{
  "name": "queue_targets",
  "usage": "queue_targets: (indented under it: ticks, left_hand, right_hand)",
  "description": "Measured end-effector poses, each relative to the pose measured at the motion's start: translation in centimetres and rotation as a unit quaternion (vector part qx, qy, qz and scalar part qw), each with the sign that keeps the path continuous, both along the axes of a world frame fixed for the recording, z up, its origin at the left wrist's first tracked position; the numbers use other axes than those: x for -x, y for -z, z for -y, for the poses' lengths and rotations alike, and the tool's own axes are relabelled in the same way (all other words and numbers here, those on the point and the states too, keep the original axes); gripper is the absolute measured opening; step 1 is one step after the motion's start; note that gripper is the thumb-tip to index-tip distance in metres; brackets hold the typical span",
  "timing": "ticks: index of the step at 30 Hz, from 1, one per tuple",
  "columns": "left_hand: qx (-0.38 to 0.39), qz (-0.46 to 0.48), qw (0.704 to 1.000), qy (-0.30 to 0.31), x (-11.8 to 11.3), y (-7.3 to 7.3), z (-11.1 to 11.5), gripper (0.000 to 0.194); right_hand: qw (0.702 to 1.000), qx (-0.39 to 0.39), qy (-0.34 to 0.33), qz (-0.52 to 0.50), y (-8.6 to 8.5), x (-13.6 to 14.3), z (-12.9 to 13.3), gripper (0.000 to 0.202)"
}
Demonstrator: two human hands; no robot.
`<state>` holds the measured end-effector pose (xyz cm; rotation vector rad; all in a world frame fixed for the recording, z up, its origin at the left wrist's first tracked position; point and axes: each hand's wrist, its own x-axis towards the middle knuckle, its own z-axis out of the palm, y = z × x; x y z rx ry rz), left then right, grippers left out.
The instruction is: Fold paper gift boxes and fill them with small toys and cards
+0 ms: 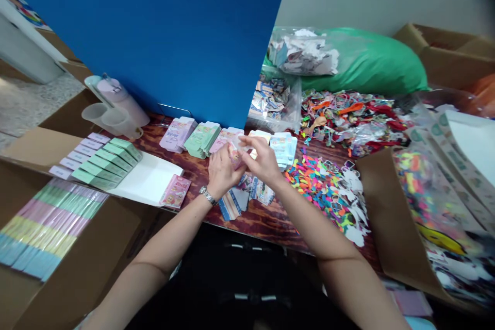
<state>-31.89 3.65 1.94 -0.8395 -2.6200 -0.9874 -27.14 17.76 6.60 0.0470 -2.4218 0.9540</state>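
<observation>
My left hand (223, 171) is wrapped round a small pink printed carton (234, 157) above the middle of the table. The fingers of my right hand (260, 157) are bent in at the carton's top end and touch it; a pale piece shows there, too small to make out. Just beyond my hands are stacks of flat cartons: purple (178, 135), green (201, 139), pink (223, 139) and blue (283, 148). Below my hands lie blue-and-white printed cards (234, 203), partly covered by my left hand.
On the left, a white board (143, 178) bears green boxes (108, 162) and a pink box (176, 191), beside a cardboard box (116, 227) of packed cartons. Colourful small pieces (317, 185) spread right; a green bag (375, 59) lies behind. A blue panel (174, 36) stands at the back.
</observation>
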Motion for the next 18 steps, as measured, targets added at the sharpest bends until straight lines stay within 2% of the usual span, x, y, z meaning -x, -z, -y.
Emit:
queue_targets:
  ticks: [2,4,7,10,12,14,16,18]
  left_hand:
    - [-0.039,0.040,0.998,0.011,-0.6,-0.1,0.3,0.067]
    - [-0.066,0.057,0.996,0.017,-1.1,-0.4,0.6,0.069]
    - [-0.085,0.016,0.995,0.057,-1.6,-0.8,0.9,0.078]
    - [-0.079,-0.043,0.990,0.105,-1.8,-1.1,1.1,0.069]
    - [-0.061,-0.079,0.987,0.126,-1.9,-1.1,1.3,0.061]
    - [-0.038,-0.103,0.984,0.142,-2.1,-1.0,1.5,0.059]
    - [-0.021,-0.108,0.984,0.143,-2.3,-0.8,1.7,0.061]
    - [-0.011,-0.101,0.987,0.128,-2.6,-0.6,1.8,0.072]
  right_hand:
    - [0.996,-0.039,0.039,-0.063,0.4,-1.5,0.1,0.036]
    - [0.991,-0.075,0.063,-0.093,0.8,-2.8,0.2,0.029]
    - [0.996,-0.057,0.025,-0.065,1.2,-4.3,0.6,0.024]
    - [0.996,0.088,-0.016,0.005,0.9,-5.3,0.9,0.031]
    - [0.972,0.228,0.004,0.049,0.7,-5.5,1.0,0.040]
    - [0.939,0.334,0.020,0.079,0.6,-5.3,0.9,0.043]
    - [0.920,0.379,0.002,0.103,0.6,-4.9,0.7,0.039]
    - [0.915,0.385,-0.022,0.119,0.5,-4.6,0.5,0.033]
